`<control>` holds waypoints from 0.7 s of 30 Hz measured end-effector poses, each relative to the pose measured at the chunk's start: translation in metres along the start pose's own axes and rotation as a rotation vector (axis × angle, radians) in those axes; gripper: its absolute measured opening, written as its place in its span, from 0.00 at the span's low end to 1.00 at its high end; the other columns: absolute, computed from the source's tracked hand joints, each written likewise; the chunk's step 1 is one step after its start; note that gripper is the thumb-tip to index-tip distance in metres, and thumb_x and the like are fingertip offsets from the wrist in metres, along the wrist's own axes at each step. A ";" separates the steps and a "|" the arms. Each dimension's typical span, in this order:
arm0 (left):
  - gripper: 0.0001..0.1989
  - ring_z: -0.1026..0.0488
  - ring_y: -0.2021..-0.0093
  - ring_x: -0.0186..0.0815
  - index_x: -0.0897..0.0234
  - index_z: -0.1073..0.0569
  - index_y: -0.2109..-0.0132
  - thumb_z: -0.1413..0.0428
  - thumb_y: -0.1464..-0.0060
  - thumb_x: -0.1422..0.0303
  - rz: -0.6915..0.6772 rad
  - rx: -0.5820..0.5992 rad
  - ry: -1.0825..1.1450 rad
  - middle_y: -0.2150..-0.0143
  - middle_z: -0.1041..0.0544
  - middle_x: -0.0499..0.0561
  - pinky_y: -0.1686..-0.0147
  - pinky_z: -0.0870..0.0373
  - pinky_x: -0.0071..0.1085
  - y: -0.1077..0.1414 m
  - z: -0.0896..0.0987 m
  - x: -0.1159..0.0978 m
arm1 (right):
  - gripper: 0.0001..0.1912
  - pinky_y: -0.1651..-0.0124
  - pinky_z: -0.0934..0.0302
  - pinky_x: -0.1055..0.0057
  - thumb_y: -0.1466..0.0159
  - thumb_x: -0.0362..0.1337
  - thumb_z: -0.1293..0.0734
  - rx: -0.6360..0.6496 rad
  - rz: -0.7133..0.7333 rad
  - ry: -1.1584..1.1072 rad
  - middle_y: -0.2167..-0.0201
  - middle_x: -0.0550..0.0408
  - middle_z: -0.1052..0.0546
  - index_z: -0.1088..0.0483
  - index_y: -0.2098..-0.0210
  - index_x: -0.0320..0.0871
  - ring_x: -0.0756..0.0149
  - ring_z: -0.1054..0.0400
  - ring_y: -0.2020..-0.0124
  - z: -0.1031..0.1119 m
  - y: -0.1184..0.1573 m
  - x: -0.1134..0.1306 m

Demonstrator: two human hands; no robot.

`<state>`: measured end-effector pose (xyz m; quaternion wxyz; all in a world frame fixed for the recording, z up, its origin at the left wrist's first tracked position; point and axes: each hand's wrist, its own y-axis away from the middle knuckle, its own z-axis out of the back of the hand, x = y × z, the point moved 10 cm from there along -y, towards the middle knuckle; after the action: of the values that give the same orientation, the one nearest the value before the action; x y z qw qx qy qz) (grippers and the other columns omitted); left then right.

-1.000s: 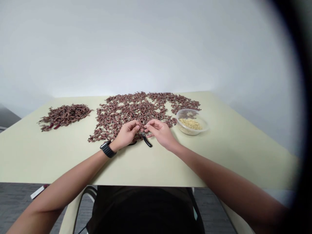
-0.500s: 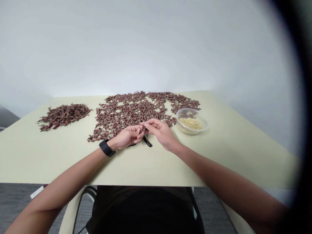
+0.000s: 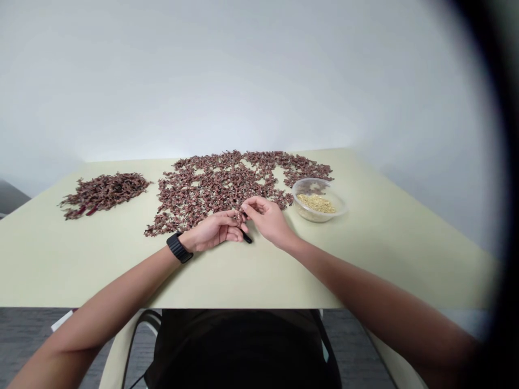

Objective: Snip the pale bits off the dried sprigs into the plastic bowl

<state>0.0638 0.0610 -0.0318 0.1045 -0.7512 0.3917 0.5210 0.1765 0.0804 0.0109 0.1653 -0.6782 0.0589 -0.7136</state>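
While your left hand (image 3: 214,231) pinched a small, crinkled reddish-brown piece (image 3: 239,216) at its fingertips, its other fingers loosely spread, your right hand (image 3: 270,222) was nearly closed beside it; whether that one gripped anything, I could not tell. Such a light pinch could have let the irregular piece slip, and it would have been easily lost in the rough, tangled reddish-brown layer (image 3: 211,189) just beyond your fingertips. A hard tug might have snapped it, if brittle. Just nearer you than the grip, the curved, glossy black handle (image 3: 246,236) could have caught a finger. Well left of the grip lay a dense, shaggy reddish-brown heap (image 3: 107,192); to its right, a round, translucent plastic bowl (image 3: 317,218) held fine yellow flakes (image 3: 316,203).
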 end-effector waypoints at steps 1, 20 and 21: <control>0.09 0.19 0.63 0.35 0.67 0.27 0.53 0.41 0.41 0.71 -0.005 0.010 -0.030 0.54 0.20 0.61 0.60 0.24 0.29 0.000 -0.002 -0.001 | 0.12 0.59 0.33 0.67 0.32 0.48 0.33 0.007 -0.002 0.014 0.69 0.56 0.23 0.27 0.63 0.46 0.65 0.28 0.67 0.000 -0.001 -0.001; 0.20 0.27 0.80 0.30 0.67 0.29 0.59 0.46 0.34 0.52 -0.322 -0.249 -0.635 0.77 0.23 0.50 0.77 0.29 0.24 0.009 -0.005 -0.031 | 0.07 0.61 0.36 0.67 0.32 0.39 0.33 -0.087 0.235 0.409 0.66 0.53 0.26 0.23 0.63 0.47 0.64 0.32 0.66 0.011 0.006 0.039; 0.19 0.27 0.80 0.30 0.66 0.29 0.59 0.46 0.34 0.52 -0.335 -0.254 -0.641 0.77 0.23 0.50 0.78 0.30 0.24 0.010 -0.005 -0.032 | 0.06 0.62 0.36 0.67 0.32 0.39 0.33 -0.081 0.237 0.416 0.67 0.53 0.26 0.23 0.64 0.47 0.64 0.32 0.66 0.010 0.006 0.039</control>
<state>0.0557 0.0671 0.0008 0.2116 -0.6106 0.1431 0.7496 0.1867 0.0637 0.0465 0.2047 -0.5109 0.1994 -0.8107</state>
